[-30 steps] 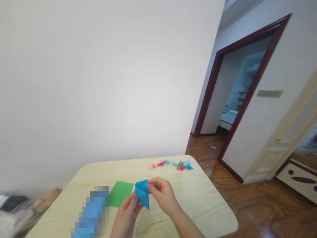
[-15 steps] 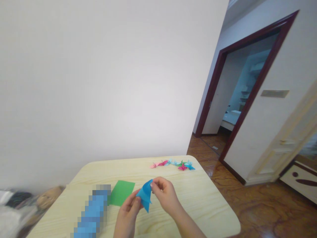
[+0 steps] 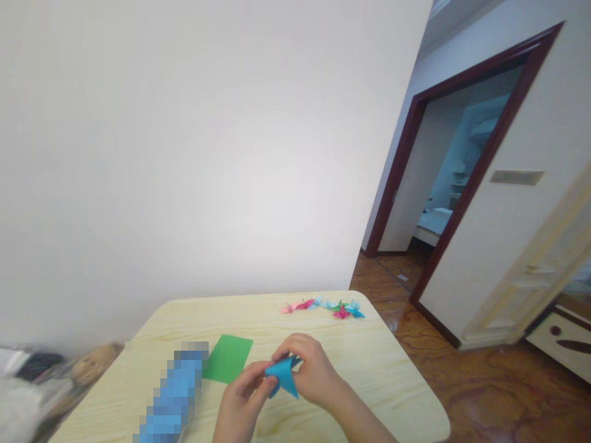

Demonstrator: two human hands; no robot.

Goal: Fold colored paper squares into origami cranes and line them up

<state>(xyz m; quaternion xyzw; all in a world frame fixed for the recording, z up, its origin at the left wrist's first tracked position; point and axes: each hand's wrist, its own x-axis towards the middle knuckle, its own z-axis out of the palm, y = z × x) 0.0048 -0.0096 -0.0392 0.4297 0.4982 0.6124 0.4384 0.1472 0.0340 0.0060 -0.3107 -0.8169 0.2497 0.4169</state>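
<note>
A partly folded piece of blue origami paper (image 3: 285,373) is held over the near middle of the table, its pointed flaps hanging down. My left hand (image 3: 244,394) pinches its left corner between thumb and fingers. On the other side, my right hand (image 3: 314,372) grips the right part, fingers curled over the top edge; its fingertips are partly hidden behind the paper. A flat green paper square (image 3: 229,358) lies on the table just left of my hands.
Several small folded paper cranes (image 3: 342,312) in pink, red, green and blue sit along the far right of the wooden table (image 3: 184,320). A pixelated blue object (image 3: 173,394) lies at the left. A white wall (image 3: 207,154) rises behind; a doorway (image 3: 443,166) stands to the right.
The blue paper has turned and moved slightly right and is bent between both hands. My right hand has closed further over it, nearer my left hand.
</note>
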